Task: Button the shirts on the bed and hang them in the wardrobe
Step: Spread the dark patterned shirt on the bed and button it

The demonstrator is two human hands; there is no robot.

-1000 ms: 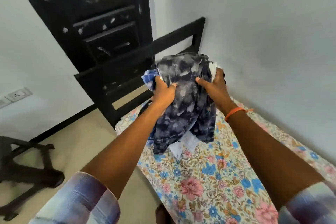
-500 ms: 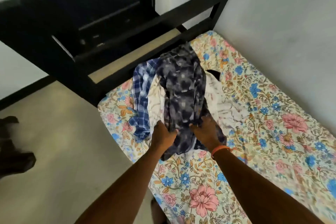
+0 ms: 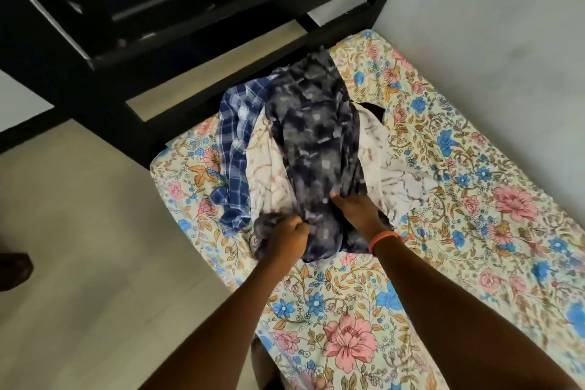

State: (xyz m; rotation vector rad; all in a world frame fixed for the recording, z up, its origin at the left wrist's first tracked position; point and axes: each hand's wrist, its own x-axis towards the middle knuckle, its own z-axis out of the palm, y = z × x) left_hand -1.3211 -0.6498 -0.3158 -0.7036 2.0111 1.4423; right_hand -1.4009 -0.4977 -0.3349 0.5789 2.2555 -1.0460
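Early stage: left hand [image 3: 286,236] and right hand [image 3: 357,210] clutch dark mottled grey-blue cotton shirt [image 3: 316,136] on floral-sheeted bed [image 3: 443,199]; nothing visibly buttoned or hung

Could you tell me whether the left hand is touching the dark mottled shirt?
Touching. The head view shows the left hand gripping a bunched edge of the dark mottled shirt in its curled fingers.

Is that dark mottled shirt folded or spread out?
Neither: the dark mottled shirt lies bunched and rumpled, both hands gripping its near end.
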